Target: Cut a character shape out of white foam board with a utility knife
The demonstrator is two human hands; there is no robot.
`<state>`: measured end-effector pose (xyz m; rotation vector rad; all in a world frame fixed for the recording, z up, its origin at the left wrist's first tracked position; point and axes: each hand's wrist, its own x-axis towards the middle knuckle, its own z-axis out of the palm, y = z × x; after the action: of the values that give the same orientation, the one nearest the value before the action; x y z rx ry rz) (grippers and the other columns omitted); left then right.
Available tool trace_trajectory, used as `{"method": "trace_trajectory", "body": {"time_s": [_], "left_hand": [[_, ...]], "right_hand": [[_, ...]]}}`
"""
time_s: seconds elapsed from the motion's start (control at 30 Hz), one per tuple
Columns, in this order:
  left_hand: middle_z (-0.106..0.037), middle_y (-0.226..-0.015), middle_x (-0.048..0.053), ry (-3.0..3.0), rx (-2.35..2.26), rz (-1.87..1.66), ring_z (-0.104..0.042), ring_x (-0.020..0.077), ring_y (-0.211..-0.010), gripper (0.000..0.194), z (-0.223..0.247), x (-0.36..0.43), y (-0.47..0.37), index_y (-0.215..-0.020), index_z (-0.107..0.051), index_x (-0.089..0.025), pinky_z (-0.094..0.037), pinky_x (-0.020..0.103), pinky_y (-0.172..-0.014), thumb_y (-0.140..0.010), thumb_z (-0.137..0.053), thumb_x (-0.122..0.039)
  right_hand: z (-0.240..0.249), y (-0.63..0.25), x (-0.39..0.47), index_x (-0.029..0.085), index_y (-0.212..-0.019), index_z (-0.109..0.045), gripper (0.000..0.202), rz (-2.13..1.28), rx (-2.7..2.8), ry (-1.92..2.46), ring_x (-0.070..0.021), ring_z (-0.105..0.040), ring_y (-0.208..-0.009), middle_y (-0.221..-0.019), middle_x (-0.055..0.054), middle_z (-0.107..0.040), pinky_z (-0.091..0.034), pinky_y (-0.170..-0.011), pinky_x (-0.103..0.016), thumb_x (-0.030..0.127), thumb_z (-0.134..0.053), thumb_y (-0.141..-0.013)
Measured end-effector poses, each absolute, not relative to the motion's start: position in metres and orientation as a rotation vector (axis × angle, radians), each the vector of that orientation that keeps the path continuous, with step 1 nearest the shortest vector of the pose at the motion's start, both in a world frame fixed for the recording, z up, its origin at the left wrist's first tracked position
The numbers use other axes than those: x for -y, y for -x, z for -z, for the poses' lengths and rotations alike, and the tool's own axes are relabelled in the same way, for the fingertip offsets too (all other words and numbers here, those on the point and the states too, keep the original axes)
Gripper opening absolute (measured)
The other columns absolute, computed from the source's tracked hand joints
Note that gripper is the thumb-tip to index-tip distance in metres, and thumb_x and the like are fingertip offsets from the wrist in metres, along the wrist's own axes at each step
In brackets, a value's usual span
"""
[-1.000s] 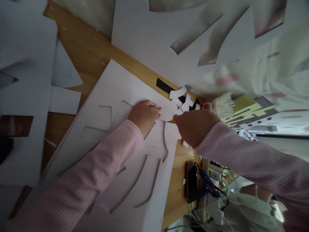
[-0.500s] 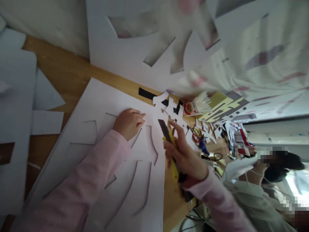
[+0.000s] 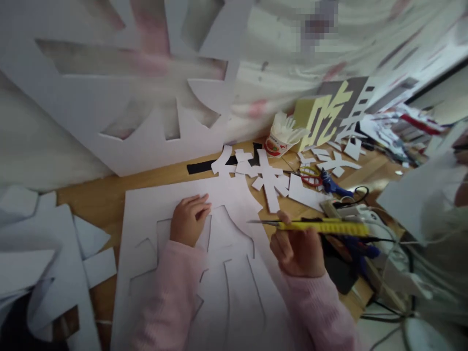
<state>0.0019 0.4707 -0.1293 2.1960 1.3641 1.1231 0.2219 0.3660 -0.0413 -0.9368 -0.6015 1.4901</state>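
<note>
My right hand [image 3: 298,248] is closed round a yellow utility knife [image 3: 321,225], held level above the right edge of a white foam board [image 3: 146,197]. Its blade points left and is extended over the board. My left hand [image 3: 189,219] rests on the board's upper part, fingers loosely bent and lying on the surface. Cut lines and curved outlines run through the board beside and below both hands. My left sleeve covers part of those outlines.
A taller white board [image 3: 204,151] with cut-out openings leans at the back. White scraps [image 3: 270,183], a paper cup [image 3: 277,145] of white sticks, scissors [image 3: 310,178] and a blue glue gun [image 3: 334,185] lie to the right. Board offcuts [image 3: 66,234] are at left. A power strip [image 3: 369,214] and cables lie right.
The view has turned, so the boards appear more upright. The knife has swung from a steep slant to nearly level, its blade now toward the left. My left hand stays on the board.
</note>
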Motion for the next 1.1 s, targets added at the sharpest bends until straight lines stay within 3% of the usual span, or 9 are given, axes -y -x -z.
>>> {"method": "trace_trajectory", "body": {"time_s": [0.07, 0.1, 0.2, 0.27, 0.33, 0.43, 0.6, 1.1], "left_hand": [[-0.074, -0.106, 0.006, -2.219, -1.368, -1.108, -0.066, 0.0244, -0.101, 0.012, 0.129, -0.471, -0.002, -0.084, -0.075, -0.02, -0.054, 0.046, -0.089, -0.079, -0.066, -0.014], [-0.074, -0.107, 0.005, -2.227, -1.371, -1.102, -0.066, 0.0243, -0.102, 0.012, 0.128, -0.471, -0.001, -0.085, -0.075, -0.021, -0.054, 0.046, -0.09, -0.081, -0.065, -0.015], [-0.074, -0.108, 0.005, -2.251, -1.371, -1.08, -0.065, 0.0239, -0.104, 0.013, 0.127, -0.47, -0.001, -0.088, -0.074, -0.021, -0.053, 0.047, -0.091, -0.083, -0.063, -0.019], [-0.073, -0.108, 0.006, -2.274, -1.361, -1.058, -0.065, 0.0238, -0.104, 0.013, 0.127, -0.47, 0.0, -0.09, -0.074, -0.021, -0.053, 0.046, -0.092, -0.084, -0.062, -0.021], [-0.073, -0.109, 0.006, -2.282, -1.361, -1.036, -0.064, 0.0238, -0.106, 0.014, 0.127, -0.47, 0.001, -0.091, -0.074, -0.021, -0.052, 0.046, -0.093, -0.085, -0.062, -0.024], [-0.072, -0.111, 0.005, -2.244, -1.381, -1.003, -0.063, 0.0236, -0.108, 0.015, 0.125, -0.47, 0.001, -0.092, -0.074, -0.023, -0.05, 0.047, -0.096, -0.086, -0.061, -0.028], [-0.071, -0.115, 0.006, -2.198, -1.406, -0.923, -0.06, 0.024, -0.113, 0.017, 0.12, -0.468, 0.0, -0.095, -0.073, -0.023, -0.048, 0.049, -0.1, -0.086, -0.061, -0.031], [-0.072, -0.114, 0.005, -2.243, -1.41, -0.915, -0.061, 0.0238, -0.112, 0.015, 0.119, -0.468, -0.001, -0.092, -0.074, -0.025, -0.048, 0.048, -0.099, -0.087, -0.061, -0.032]], "right_hand": [[0.045, -0.212, -0.377, 0.023, -0.072, -0.049, 0.029, -1.363, 0.691, 1.024, -0.0036, -0.021, -0.024, -0.029, 0.013, -0.032, -0.021, -0.03, -0.011, 0.045, -0.06, -0.087], [0.049, -0.207, -0.385, 0.022, -0.073, -0.05, 0.028, -1.318, 0.749, 1.075, -0.0029, -0.019, -0.024, -0.029, 0.013, -0.031, -0.017, -0.029, -0.012, 0.044, -0.057, -0.089], [0.067, -0.193, -0.406, 0.02, -0.087, -0.057, 0.031, -1.305, 0.862, 1.183, -0.0062, -0.042, -0.033, -0.052, 0.005, -0.059, -0.026, -0.028, -0.014, 0.05, -0.056, -0.086], [0.084, -0.185, -0.415, 0.019, -0.089, -0.057, 0.033, -1.297, 0.875, 1.206, -0.0096, -0.056, -0.045, -0.067, 0.001, -0.065, -0.037, -0.031, -0.016, 0.052, -0.059, -0.083], [0.097, -0.179, -0.419, 0.019, -0.091, -0.059, 0.03, -1.237, 0.896, 1.225, -0.0107, -0.061, -0.052, -0.069, 0.001, -0.064, -0.044, -0.035, -0.016, 0.048, -0.06, -0.084], [0.106, -0.177, -0.416, 0.02, -0.095, -0.062, 0.022, -1.119, 1.006, 1.284, -0.011, -0.064, -0.054, -0.067, 0.001, -0.066, -0.051, -0.045, -0.019, 0.04, -0.06, -0.086], [0.101, -0.18, -0.412, 0.02, -0.091, -0.062, 0.008, -0.996, 1.206, 1.354, -0.0105, -0.066, -0.055, -0.063, 0.002, -0.068, -0.051, -0.056, -0.02, 0.027, -0.058, -0.087], [0.103, -0.175, -0.417, 0.021, -0.091, -0.059, 0.008, -0.826, 1.43, 1.36, -0.0138, -0.066, -0.065, -0.075, -0.001, -0.07, -0.048, -0.064, -0.023, 0.022, -0.055, -0.085]]}}
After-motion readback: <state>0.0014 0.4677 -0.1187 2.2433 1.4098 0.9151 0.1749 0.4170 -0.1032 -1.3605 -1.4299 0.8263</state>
